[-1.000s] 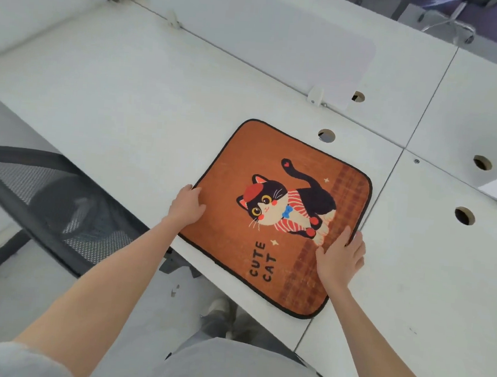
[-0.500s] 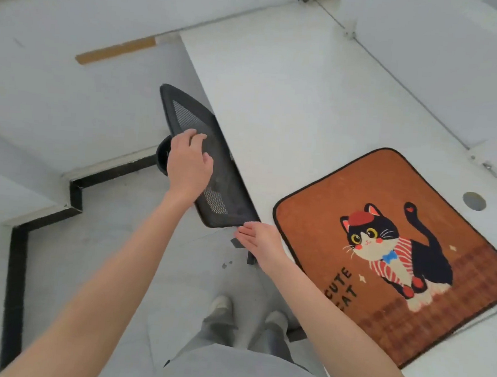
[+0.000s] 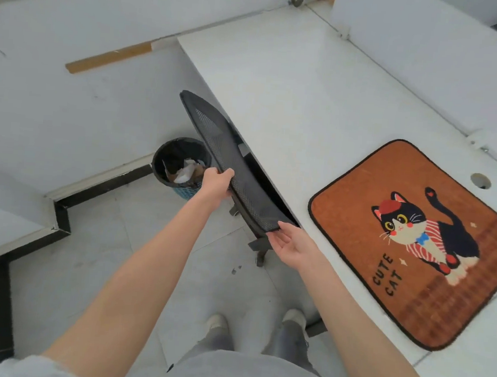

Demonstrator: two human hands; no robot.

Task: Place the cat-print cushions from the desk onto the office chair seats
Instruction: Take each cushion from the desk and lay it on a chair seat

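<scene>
On the white desk (image 3: 292,102) lies the cushion (image 3: 415,243) (untouched); left grip (image 3: 215,182) clasps the chair back (image 3: 228,163), right (image 3: 293,245) open.

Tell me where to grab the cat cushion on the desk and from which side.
Take the cushion by its near edge, coming from the front of the desk. It lies flat, thin and soft, with that edge close to the desk's front edge, so fingers can probably slip under there. Gripping the two near corners, one hand each, should stop it drooping. Both hands are busy with the chair back.
</scene>
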